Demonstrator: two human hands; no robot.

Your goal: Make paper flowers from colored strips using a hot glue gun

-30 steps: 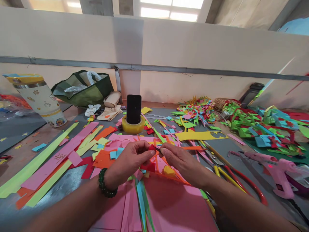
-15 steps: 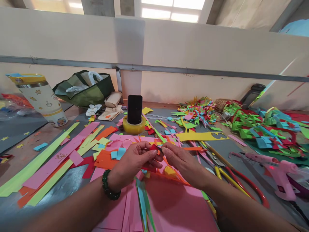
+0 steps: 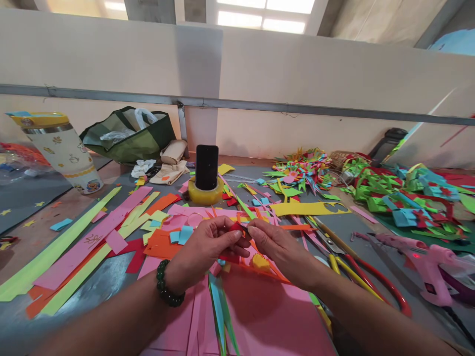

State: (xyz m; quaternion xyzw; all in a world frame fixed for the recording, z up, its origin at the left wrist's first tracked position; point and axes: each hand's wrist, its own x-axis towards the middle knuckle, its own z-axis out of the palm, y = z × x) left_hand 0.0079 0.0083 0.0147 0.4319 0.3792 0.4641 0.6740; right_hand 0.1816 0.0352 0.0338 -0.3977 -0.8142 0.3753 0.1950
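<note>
Your left hand [image 3: 206, 247] pinches a small red paper piece [image 3: 235, 227] between nearly closed fingertips, above the littered pink paper. Your right hand [image 3: 284, 249], closed around a thin dark tool [image 3: 243, 228], meets its right edge, the tool slanting rightward.

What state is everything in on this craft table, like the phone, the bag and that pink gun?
Phone: upright, screen dark
Green bag: gaping open
Tumbler: standing, lid on
Pink glue gun: red light lit
Yellow strip: cut into near one end
Left hand: pinching red paper
Right hand: gripping something small, dark
</note>
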